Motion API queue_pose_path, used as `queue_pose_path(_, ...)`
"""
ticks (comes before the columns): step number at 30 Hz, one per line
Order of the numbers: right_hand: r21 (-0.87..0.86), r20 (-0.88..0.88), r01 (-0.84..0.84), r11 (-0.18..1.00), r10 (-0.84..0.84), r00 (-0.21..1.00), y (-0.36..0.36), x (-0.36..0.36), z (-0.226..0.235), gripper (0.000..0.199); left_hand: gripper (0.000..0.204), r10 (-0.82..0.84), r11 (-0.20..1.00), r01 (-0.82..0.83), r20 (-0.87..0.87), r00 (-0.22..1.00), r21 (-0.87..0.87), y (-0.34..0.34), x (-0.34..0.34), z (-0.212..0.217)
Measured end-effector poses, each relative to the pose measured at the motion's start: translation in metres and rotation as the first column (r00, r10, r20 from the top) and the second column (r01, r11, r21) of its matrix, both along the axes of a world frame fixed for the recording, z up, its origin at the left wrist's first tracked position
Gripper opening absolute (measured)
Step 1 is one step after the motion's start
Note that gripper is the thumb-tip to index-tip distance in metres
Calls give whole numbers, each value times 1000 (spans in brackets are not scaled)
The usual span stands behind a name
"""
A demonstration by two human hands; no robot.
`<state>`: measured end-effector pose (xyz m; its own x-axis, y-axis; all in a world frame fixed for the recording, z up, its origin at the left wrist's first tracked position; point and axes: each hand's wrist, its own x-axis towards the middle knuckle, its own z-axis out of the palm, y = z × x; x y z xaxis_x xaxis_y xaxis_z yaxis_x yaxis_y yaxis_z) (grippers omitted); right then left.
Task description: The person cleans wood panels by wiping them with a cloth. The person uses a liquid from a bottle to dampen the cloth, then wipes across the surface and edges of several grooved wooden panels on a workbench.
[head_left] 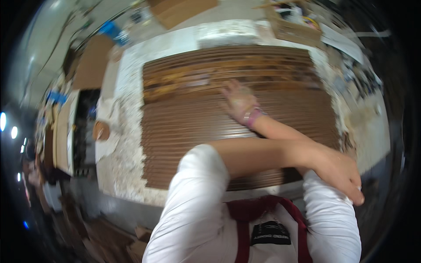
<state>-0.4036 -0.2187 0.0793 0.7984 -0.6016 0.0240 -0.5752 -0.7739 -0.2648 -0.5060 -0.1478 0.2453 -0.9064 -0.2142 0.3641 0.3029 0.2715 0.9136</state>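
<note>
My right hand (241, 101), a purple-and-white band at its wrist, lies with fingers spread over a panel of brown slats (188, 127). The slats run side by side in long rows, dark brown in the near part and patchy orange-brown farther up. My left arm crosses over the right one. Near the right elbow, my left hand (335, 173) is curled at the edge of the white right sleeve (329, 206); its fingertips are partly hidden, and it looks closed on the cloth. Motion blurs parts of the picture.
A whitish, stained worktable (125, 168) bears the slats. An orange-brown cup (101, 130) stands at its left edge. Beyond the slats lies a plastic-wrapped bundle (228, 33), with a cardboard box (294, 30) of odds and ends. Tools (362, 79) clutter the right; a blue container (112, 31) is far left.
</note>
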Motion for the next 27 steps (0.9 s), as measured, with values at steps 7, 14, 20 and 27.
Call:
queue_pose_path(7,43,-21,13,999,-13,1000,-5,-1,-12,57,53,-159,986,160,-31,987,39,-11,-22,4)
queue_pose_path(14,130,-97,11,991,1,995,-1,-3,-3,61,45,-271,962,228,415,868,150,-42,-13,13)
queue_pose_path(20,146,-106,10,989,5,994,0,0,-1,61,31,-209,975,192,157,965,113,-13,-11,0)
queue_pose_path(27,13,261,55,998,-57,964,5,-63,-13,55,27,969,99,-991,235,76,-86,-148,176,-73)
